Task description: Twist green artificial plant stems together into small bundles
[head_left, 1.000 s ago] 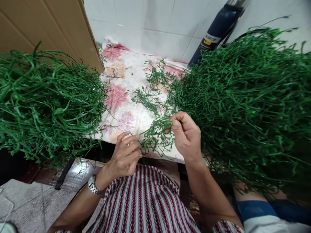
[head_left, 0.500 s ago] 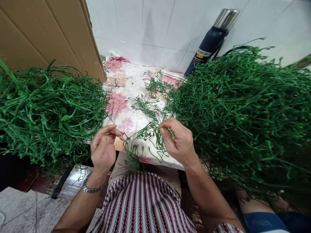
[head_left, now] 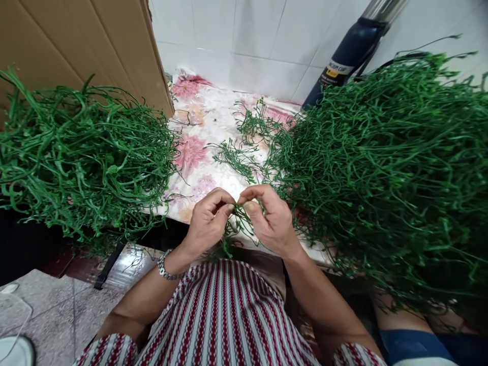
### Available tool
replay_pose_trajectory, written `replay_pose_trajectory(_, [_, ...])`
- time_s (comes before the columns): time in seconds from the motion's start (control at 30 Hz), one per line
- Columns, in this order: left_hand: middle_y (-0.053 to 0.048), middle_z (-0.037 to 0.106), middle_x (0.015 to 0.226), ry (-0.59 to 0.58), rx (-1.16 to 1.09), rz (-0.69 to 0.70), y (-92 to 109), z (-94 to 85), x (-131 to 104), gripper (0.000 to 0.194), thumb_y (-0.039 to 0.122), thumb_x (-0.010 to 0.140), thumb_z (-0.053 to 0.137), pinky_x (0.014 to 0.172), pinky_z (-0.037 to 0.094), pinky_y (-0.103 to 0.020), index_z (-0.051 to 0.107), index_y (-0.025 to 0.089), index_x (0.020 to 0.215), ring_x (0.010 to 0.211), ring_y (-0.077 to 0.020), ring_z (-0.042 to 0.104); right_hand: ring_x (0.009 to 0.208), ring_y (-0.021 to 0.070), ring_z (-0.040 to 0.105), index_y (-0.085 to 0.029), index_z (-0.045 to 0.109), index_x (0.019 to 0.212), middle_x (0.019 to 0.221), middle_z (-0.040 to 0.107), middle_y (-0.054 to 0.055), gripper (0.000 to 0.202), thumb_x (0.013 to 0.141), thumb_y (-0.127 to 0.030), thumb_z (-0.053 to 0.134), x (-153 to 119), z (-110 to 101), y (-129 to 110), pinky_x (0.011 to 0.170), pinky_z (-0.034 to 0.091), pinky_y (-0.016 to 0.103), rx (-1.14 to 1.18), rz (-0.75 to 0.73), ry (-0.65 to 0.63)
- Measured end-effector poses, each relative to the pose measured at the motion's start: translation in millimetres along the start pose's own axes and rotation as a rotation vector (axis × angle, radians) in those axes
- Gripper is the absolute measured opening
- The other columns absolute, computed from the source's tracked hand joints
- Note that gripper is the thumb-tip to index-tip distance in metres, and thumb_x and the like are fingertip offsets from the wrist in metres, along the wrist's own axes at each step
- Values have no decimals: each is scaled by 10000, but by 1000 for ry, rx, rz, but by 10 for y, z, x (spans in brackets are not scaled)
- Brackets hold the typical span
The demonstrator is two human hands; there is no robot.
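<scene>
My left hand (head_left: 208, 222) and my right hand (head_left: 268, 219) meet fingertip to fingertip at the near edge of a table covered with a floral cloth (head_left: 198, 122). Both pinch one small bunch of thin green plastic sprigs (head_left: 235, 226), which hangs down between the palms. A large heap of the same green sprigs (head_left: 385, 168) lies right beside my right hand. A second heap (head_left: 80, 157) rests to the left, apart from my left hand. A watch sits on my left wrist.
Loose sprig clusters (head_left: 238, 155) lie on the cloth beyond my hands. A dark blue vacuum flask (head_left: 348, 53) leans at the tiled wall behind the right heap. A cardboard box (head_left: 72, 46) stands at the back left. Tiled floor shows at lower left.
My left hand swung out to the left away from the bunch, then came back in; it now pinches the sprigs together with my right hand. The bunch hangs lower, closer to my body.
</scene>
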State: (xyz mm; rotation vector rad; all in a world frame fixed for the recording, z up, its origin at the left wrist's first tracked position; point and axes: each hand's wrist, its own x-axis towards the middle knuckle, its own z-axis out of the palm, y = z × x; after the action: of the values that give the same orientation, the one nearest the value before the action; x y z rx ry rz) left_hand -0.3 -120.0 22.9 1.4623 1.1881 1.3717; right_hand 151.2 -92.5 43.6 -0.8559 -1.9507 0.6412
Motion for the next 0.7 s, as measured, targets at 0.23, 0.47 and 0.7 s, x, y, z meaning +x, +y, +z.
replay_pose_trajectory(0.23, [-2, 533, 716, 87, -81, 111, -56, 0, -11, 62, 223, 796, 582, 622, 376, -242, 609, 181, 759, 693, -120, 492, 852, 176, 577, -175, 554, 1005, 904, 612, 67, 271, 834, -386, 554, -95, 30, 22, 763, 472, 321, 4, -33, -43])
replay_pose_trajectory(0.47, [-1, 545, 700, 8, -69, 164, -68, 9, -77, 52, 165, 791, 584, 624, 389, -244, 635, 178, 789, 682, -116, 506, 765, 147, 581, -156, 596, 915, 807, 627, 51, 127, 841, -252, 559, -156, 83, 49, 695, 466, 282, -23, -40, -74])
replay_pose_trajectory(0.7, [4, 520, 665, -143, 133, 186, 20, -105, -40, 73, 119, 774, 538, 597, 367, -234, 601, 154, 765, 633, -110, 479, 726, 137, 545, -138, 606, 911, 771, 592, 52, 131, 861, -211, 510, -146, -30, 73, 661, 435, 266, -66, -68, -177])
